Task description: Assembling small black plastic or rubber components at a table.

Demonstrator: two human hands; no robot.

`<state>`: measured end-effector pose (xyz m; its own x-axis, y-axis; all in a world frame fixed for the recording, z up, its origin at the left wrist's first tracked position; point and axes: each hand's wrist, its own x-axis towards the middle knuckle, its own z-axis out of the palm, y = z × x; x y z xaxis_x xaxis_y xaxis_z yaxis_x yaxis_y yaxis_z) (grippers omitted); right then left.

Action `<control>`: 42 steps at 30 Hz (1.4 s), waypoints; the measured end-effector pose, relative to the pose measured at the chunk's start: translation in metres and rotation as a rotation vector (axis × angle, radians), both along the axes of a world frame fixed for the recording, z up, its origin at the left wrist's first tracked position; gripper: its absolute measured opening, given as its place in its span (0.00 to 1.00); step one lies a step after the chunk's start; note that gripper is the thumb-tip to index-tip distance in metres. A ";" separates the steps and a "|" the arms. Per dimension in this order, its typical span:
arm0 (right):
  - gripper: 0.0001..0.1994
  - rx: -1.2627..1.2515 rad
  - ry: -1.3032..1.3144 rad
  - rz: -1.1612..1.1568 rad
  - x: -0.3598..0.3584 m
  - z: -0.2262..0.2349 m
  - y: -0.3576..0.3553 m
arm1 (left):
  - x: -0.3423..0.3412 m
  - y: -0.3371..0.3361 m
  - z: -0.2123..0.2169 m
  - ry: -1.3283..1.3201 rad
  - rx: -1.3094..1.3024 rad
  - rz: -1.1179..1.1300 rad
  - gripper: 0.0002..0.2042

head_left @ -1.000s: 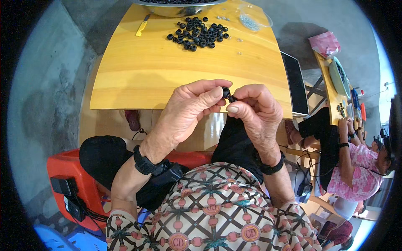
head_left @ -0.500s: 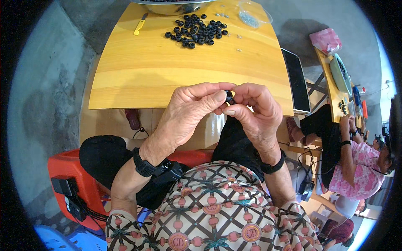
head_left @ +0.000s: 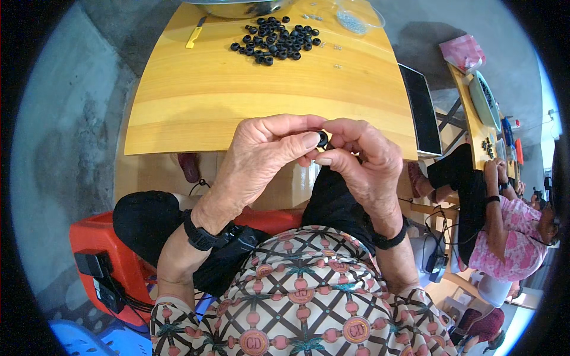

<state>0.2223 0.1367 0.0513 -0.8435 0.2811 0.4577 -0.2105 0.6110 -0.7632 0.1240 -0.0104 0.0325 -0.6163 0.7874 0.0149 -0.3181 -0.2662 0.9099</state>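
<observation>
Between both hands, just over the near edge of the yellow wooden table point(head_left: 261, 95), is a small round black part point(head_left: 322, 139) with a hole in it. My left hand point(head_left: 267, 145) pinches it between thumb and fingers. Fingers and thumb of my right hand point(head_left: 362, 151) close in from the other side, against the same part; whether they hold a second tiny piece is hidden. A loose heap of similar black parts point(head_left: 276, 41) lies toward the far side of the table.
A yellow utility knife point(head_left: 195, 34) lies at the far left. At the far edge stand a metal basin point(head_left: 243, 9) and a clear dish point(head_left: 356, 21) of small shiny pieces, several more scattered nearby. A black tray point(head_left: 420, 113) stands right; a co-worker point(head_left: 504, 231) sits beyond.
My hands have shifted slightly left, and the black part has turned a little between my fingers. The table appears slightly higher in the picture.
</observation>
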 end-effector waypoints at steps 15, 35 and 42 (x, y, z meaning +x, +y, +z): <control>0.14 0.251 0.034 0.066 -0.002 -0.001 0.004 | -0.002 0.004 -0.010 -0.024 -0.075 -0.025 0.10; 0.14 0.388 0.030 0.017 0.008 -0.016 -0.003 | -0.004 0.008 -0.025 0.006 -0.091 -0.173 0.14; 0.11 0.402 0.001 0.063 0.008 -0.009 -0.001 | -0.006 0.008 -0.025 0.156 -0.270 -0.215 0.13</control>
<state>0.2305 0.1359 0.0419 -0.8530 0.0274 0.5212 -0.2573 0.8468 -0.4656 0.1176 -0.0020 0.0074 -0.4436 0.8868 -0.1299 -0.1924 0.0473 0.9802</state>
